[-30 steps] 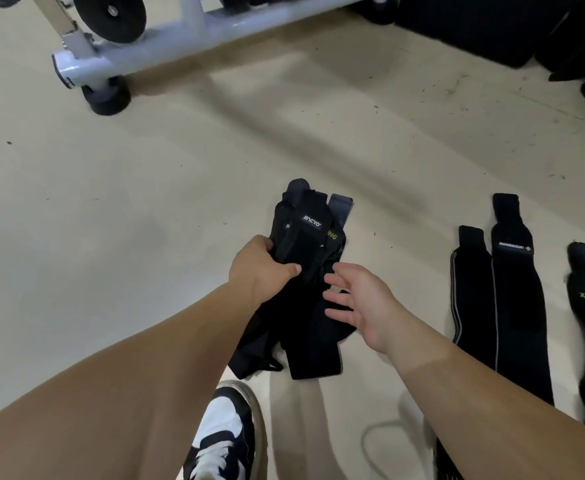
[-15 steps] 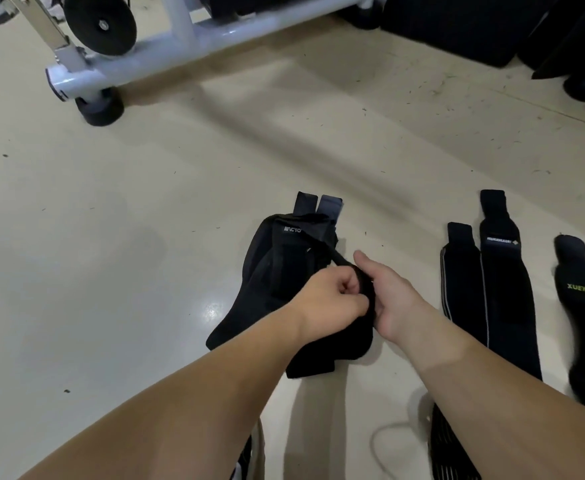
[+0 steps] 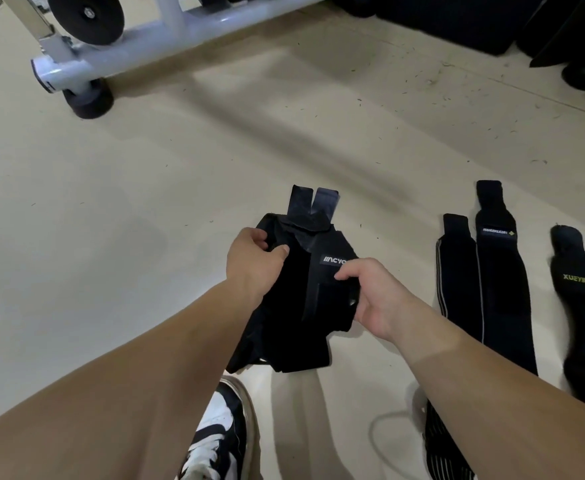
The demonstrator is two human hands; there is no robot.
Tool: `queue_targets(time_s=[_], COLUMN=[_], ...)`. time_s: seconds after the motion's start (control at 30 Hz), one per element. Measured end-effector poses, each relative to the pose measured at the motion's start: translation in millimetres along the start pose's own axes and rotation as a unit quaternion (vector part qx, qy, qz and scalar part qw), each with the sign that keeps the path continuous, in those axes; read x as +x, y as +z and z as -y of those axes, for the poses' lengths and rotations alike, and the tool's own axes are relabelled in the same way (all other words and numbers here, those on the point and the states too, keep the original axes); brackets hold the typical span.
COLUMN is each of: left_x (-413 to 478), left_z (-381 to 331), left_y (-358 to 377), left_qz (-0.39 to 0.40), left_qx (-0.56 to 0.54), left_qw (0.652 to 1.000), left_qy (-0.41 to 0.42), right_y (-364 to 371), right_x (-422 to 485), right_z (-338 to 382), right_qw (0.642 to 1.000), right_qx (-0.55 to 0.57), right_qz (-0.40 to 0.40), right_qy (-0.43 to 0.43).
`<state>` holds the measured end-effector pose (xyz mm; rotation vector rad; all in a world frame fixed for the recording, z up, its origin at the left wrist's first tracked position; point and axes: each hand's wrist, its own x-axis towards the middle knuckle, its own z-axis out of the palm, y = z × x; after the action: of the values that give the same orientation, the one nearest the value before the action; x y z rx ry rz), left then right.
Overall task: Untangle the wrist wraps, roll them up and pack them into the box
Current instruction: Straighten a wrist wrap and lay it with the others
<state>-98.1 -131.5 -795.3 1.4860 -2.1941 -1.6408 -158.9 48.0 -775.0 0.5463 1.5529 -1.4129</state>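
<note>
A tangled bundle of black wrist wraps (image 3: 304, 299) hangs above the beige floor in the middle of the head view, two strap ends sticking up at its top. My left hand (image 3: 254, 261) grips the bundle's upper left edge, thumb over the cloth. My right hand (image 3: 370, 292) pinches its right side beside a white logo patch. On the floor to the right lie three straightened wraps: a short black one (image 3: 457, 271), a longer one with a label (image 3: 498, 265), and one with yellow lettering (image 3: 582, 299). No box is in view.
A white machine frame (image 3: 166, 39) with a black foot (image 3: 88, 100) and a black weight plate (image 3: 90, 15) stands at the back left. Dark mats (image 3: 457, 19) line the back right. My black-and-white shoe (image 3: 221, 434) and a striped wrap (image 3: 446, 448) are near the bottom.
The bundle has been lifted and turned, its logo patch now facing up on the right. My hands have moved apart, left to the upper left edge, right to the right side.
</note>
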Motion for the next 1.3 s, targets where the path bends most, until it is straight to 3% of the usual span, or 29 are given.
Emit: queue_targets(time_s=[0.13, 0.3, 0.43, 0.57, 0.87, 1.1, 1.3], left_x=[-1, -5, -8, -12, -57, -132, -209], left_z=[-8, -6, -5, -21, -73, -133, -196], left_y=[7, 11, 9, 9, -5, -11, -31], left_qz=[0.062, 0.088, 0.105, 0.131, 0.246, 0.318, 0.343], left_qx=[0.035, 0.032, -0.028, -0.036, 0.013, 0.126, 0.225], left_qw=[0.997, 0.996, 0.994, 0.991, 0.969, 0.931, 0.875], left_qy=[-0.004, -0.012, -0.028, -0.012, 0.004, 0.125, 0.258], right_y=[6, 7, -7, -11, -35, -60, -82], right_x=[-3, -16, -16, -13, -70, -157, -248], right_z=[3, 2, -2, 0, 19, 47, 69], right_qw=[0.999, 1.0, 0.995, 0.994, 0.996, 0.989, 0.982], right_qx=[0.014, -0.002, 0.094, 0.106, 0.009, 0.046, -0.008], right_qz=[-0.036, -0.022, 0.02, 0.018, 0.028, 0.01, -0.02], right_qy=[-0.002, 0.01, 0.001, -0.021, -0.089, -0.142, -0.187])
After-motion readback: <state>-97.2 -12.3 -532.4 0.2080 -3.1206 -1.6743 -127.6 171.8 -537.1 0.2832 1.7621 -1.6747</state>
